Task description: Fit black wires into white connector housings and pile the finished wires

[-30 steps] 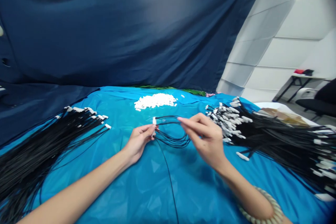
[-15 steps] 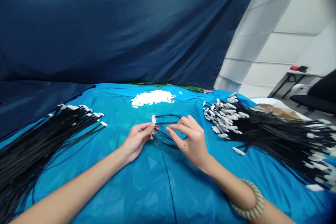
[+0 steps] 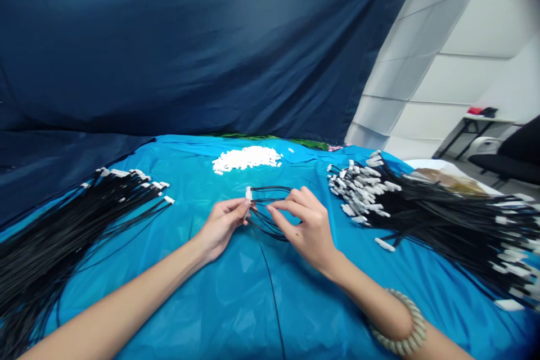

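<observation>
Between the thumb and fingers of my left hand (image 3: 225,222) is a white plastic connector (image 3: 248,194), held upright. Several black wires (image 3: 265,225) run from its right side and curve round toward my right hand (image 3: 306,225). The thumb and index finger of that hand are pinched on one black wire close to the connector; the exact grip point is small and blurred. The fingers partly hide the looped wires. A single loose black wire (image 3: 273,287) trails down the cloth toward the front.
On the blue cloth (image 3: 202,315), a heap of small white pieces (image 3: 247,158) sits at the back. Black cables with white connectors lie bundled at left (image 3: 84,219) and right (image 3: 439,208). One white connector (image 3: 385,244) lies near the right bundle. A dark blue curtain (image 3: 189,50) hangs behind.
The view has shifted very slightly. Both hands keep the same hold on the connector and wire, with almost no visible movement.
</observation>
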`<state>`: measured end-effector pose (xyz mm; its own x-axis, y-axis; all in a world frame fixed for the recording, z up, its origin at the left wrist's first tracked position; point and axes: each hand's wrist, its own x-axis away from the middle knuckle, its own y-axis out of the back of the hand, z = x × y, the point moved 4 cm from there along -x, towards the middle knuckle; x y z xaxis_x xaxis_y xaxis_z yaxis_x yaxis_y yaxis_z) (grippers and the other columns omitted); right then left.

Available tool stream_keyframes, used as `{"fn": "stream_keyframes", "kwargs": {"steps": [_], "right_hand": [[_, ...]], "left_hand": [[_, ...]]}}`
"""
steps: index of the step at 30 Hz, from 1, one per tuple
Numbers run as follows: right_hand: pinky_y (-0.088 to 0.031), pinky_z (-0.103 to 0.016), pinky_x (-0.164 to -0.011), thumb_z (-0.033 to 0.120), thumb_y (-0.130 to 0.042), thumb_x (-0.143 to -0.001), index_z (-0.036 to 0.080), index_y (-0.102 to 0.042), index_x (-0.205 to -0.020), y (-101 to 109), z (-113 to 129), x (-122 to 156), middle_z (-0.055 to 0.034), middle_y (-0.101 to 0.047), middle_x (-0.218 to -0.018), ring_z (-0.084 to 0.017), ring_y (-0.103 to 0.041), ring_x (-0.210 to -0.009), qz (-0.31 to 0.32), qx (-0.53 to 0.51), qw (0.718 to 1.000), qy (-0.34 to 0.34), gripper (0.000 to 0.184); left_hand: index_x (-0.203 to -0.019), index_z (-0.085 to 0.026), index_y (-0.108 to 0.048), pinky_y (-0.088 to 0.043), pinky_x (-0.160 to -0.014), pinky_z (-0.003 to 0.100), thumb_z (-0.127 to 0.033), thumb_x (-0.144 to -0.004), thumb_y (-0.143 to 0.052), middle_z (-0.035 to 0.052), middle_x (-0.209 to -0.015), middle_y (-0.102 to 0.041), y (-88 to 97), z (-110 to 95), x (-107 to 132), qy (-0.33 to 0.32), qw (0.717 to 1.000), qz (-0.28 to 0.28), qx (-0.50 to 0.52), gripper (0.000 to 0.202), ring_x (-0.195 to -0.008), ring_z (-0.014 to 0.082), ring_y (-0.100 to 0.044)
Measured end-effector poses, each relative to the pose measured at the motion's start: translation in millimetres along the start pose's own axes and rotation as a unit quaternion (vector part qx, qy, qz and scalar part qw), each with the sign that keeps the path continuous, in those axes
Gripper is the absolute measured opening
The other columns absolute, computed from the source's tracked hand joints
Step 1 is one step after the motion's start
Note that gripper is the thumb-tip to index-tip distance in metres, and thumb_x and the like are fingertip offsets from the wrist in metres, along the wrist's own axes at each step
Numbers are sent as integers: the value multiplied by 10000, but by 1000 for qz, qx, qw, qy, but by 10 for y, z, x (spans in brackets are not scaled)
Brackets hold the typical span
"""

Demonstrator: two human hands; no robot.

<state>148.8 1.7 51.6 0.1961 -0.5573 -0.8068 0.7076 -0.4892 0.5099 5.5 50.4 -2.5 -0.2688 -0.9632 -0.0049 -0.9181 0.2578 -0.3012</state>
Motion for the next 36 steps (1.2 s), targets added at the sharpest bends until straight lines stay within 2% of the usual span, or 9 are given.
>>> {"fn": "stream_keyframes", "kwargs": {"steps": [16,22,28,36], "right_hand": [[-310,-270,-562,212,-510,-780,169,-625,-739,-26,-15,7,-17,-513,-609,-129,-384,-599,13,-4,1000,-6,129],[-309,-277,-566,199,-489,-792,168,-622,-750,-81,0,38,-21,-530,-618,-131,-381,-606,26,10,999,23,142],[-311,-272,-557,182,-486,-791,172,-616,-764,-99,8,57,-21,-539,-630,-132,-380,-614,22,22,999,37,132],[-313,-269,-561,176,-489,-790,167,-610,-792,-79,-10,48,-23,-527,-632,-133,-381,-618,18,26,999,40,121]], "left_hand": [[-711,-125,-666,-332,-534,216,-299,-648,-632,46,-675,-592,-24,-11,18,-10,1000,21,-18,188,-605,103,-462],[-772,-124,-675,-321,-529,223,-293,-650,-629,49,-652,-585,-53,-6,35,-3,999,33,-20,214,-607,113,-456],[-756,-123,-676,-316,-528,225,-296,-646,-632,51,-652,-589,-62,-5,43,-1,999,35,-14,210,-603,116,-453],[-703,-121,-650,-318,-534,223,-294,-647,-633,42,-653,-583,-5,14,22,7,1000,5,-11,182,-592,105,-458]]}}
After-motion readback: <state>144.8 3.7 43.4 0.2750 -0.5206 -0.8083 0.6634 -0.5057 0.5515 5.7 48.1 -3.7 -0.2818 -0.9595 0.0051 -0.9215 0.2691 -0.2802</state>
